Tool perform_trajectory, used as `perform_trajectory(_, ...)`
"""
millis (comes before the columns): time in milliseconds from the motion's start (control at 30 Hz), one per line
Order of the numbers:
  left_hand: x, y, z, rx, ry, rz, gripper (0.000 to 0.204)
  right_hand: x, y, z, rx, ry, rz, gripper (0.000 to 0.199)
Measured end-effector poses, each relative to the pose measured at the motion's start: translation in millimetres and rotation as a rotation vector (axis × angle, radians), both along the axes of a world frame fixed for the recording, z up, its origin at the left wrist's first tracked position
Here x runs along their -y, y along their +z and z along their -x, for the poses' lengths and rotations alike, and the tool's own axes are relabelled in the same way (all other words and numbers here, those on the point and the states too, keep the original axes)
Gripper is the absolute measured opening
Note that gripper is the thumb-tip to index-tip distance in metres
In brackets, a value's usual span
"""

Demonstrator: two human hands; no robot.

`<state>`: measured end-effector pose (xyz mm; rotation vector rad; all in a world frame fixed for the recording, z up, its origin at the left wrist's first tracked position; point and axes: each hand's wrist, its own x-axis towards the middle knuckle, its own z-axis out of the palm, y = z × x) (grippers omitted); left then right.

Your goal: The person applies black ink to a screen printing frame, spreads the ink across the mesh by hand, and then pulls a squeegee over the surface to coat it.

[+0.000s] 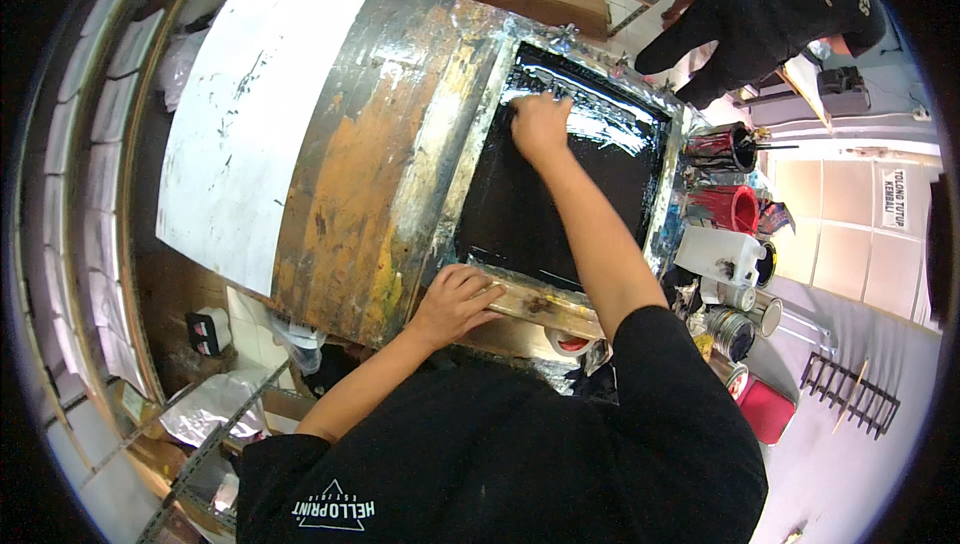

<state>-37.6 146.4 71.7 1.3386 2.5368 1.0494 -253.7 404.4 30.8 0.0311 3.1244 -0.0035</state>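
Observation:
A screen printing frame [478, 159] with a wooden rim lies on the paint-stained table, its mesh dark with black ink [615, 124] that shines wet at the far end. My right hand [540, 129] reaches over the mesh toward that far end, fingers closed and pointing down. Whatever it grips is hidden beneath the hand and the dark ink. At the frame's near left corner, my left hand [455, 306] has its fingers curled over the wooden edge.
White sheet material [260, 124] covers the table's left end. Ink-smeared cans [735, 209] and a white jerrycan [718, 256] line the right side. Another person in black [760, 4] is at the far right. Racks of shelves [120, 184] stand left.

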Motion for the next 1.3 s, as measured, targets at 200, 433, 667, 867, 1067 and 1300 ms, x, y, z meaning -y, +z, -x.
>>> perform_trajectory(200,-2.1,-5.3,-2.4,0.017,0.001,-0.009,0.045,-11.6,6.9,15.8,0.091,-0.072,0.064,0.025)
perform_trajectory(433,2.7,-14.0,-6.0,0.047,0.029,-0.013,0.048,67.7,30.8,-160.0,0.23,0.365,0.203,0.018)
perform_trajectory(667,0.4,-11.4,0.3,0.036,-0.005,-0.046,0.05,10.6,2.8,-11.2,-0.069,-0.077,-0.05,0.018)
perform_trajectory(867,0.0,-11.9,0.0,0.028,0.012,-0.045,0.05,5.6,11.1,5.8,0.125,-0.073,0.097,0.018)
perform_trajectory(1067,2.7,-19.5,-6.0,0.03,0.044,-0.038,0.048,83.7,19.6,-167.4,0.105,0.291,0.172,0.009)
perform_trajectory(1300,-0.6,-18.8,-0.3,0.021,0.005,-0.065,0.044,9.9,-1.5,2.8,-0.116,-0.136,-0.032,0.016)
